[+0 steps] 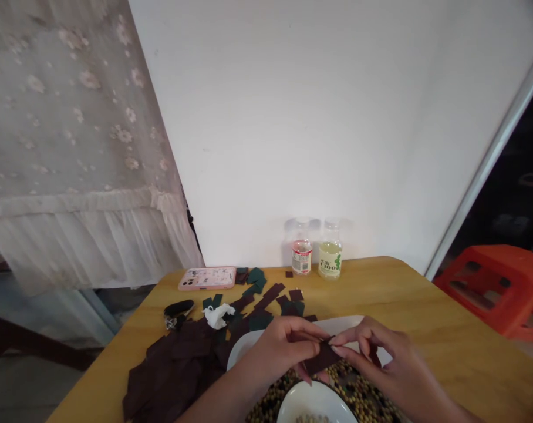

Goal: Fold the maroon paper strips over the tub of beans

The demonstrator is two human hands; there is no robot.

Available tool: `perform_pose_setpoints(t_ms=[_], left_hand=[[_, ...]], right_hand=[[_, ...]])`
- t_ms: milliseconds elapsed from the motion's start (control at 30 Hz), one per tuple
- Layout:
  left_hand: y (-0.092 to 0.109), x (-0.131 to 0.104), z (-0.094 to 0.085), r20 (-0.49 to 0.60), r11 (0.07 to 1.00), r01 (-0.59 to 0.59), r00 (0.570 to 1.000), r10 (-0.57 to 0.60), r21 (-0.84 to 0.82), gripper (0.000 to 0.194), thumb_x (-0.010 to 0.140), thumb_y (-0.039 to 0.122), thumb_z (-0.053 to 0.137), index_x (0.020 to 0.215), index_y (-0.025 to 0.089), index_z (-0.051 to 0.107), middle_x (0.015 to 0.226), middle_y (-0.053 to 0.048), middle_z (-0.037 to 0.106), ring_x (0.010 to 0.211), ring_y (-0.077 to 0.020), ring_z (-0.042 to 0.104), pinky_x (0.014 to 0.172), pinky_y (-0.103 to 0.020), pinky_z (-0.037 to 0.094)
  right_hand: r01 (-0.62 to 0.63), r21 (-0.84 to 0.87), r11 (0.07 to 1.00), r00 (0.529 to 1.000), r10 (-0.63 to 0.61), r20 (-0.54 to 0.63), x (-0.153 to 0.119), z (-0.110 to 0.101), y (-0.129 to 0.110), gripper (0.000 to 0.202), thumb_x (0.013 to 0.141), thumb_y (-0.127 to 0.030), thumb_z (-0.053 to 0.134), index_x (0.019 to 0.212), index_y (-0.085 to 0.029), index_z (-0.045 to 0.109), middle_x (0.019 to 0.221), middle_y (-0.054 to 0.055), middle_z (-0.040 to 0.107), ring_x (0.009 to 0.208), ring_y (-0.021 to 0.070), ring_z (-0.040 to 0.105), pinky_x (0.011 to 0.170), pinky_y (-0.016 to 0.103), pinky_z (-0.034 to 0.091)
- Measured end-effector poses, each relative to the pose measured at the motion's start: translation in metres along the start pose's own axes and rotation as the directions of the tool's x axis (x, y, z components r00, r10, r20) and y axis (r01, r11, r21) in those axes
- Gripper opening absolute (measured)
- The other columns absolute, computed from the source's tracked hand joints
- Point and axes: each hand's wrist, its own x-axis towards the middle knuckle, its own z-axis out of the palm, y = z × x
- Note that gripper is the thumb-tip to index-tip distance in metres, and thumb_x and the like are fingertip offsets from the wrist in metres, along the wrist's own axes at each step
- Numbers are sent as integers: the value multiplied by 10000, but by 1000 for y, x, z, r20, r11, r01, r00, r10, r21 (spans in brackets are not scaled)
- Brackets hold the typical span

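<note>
A small dark brown piece (323, 359) is held between my two hands, above a white tray (244, 342) of small yellow and dark beads (372, 395). My left hand (288, 346) grips its left side, thumb on top and fingers partly beneath. At its upper right edge, the thumb and index finger of my right hand (372, 352) pinch it. Below the hands, a white bowl (308, 396) with small pale bits inside sits among the beads. A large pile of similar dark brown pieces (174, 364) lies to the left on the wooden table.
Dark green pieces (255, 279), a crumpled white tissue (218, 315), a black item with metal parts (178, 308) and a pink phone (207, 278) lie at left. Two bottles (302, 255) (330, 258) stand by the wall; a red stool (499, 288) is at right.
</note>
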Motion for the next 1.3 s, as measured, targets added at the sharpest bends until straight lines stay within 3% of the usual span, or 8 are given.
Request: perform_pose_setpoints(t_ms=[233, 433, 700, 1033, 1300], left_hand=[[1, -1, -1, 30, 999, 36, 999, -36, -8, 352, 618, 247, 607, 947, 128, 650, 825, -69, 674, 598, -148, 641, 439, -173, 419], [-3, 2, -4, 24, 997, 71, 997, -71, -6, 346, 577, 253, 655, 900, 130, 673, 784, -58, 665, 613, -132, 598, 509, -221, 473], [-4, 2, -5, -35, 996, 92, 995, -92, 12, 335, 575, 251, 661, 895, 157, 688, 798, -38, 653, 620, -106, 565, 552, -207, 435], [3, -2, -1, -74, 996, 84, 994, -86, -26, 316, 571, 261, 673, 868, 156, 697, 770, -31, 647, 622, -94, 546, 539, -185, 398], [0, 1, -2, -100, 997, 61, 993, -65, -42, 352, 577, 287, 681, 897, 142, 686, 812, -50, 648, 644, -104, 552, 565, -197, 397]], right_hand=[[-68, 90, 994, 994, 75, -84, -1, 6, 2, 337, 767, -354, 591, 615, -235, 316, 688, 28, 709, 635, 173, 680, 442, 193, 445], [-80, 121, 989, 996, 82, -18, -1, 4, 2, 340, 785, -359, 579, 624, -242, 304, 709, 41, 717, 670, 174, 685, 490, 201, 482], [-39, 97, 995, 999, 38, 10, 0, 1, 0, 345, 787, -330, 567, 587, -242, 300, 690, 42, 723, 726, 209, 701, 538, 218, 532], [90, -54, 995, 996, -91, -11, -4, 3, 4, 354, 799, -321, 571, 569, -231, 317, 633, -2, 704, 613, 164, 690, 520, 202, 526], [149, -29, 988, 989, -149, -6, -5, 4, 2, 365, 810, -291, 575, 563, -230, 314, 637, -9, 698, 640, 156, 692, 506, 190, 511]])
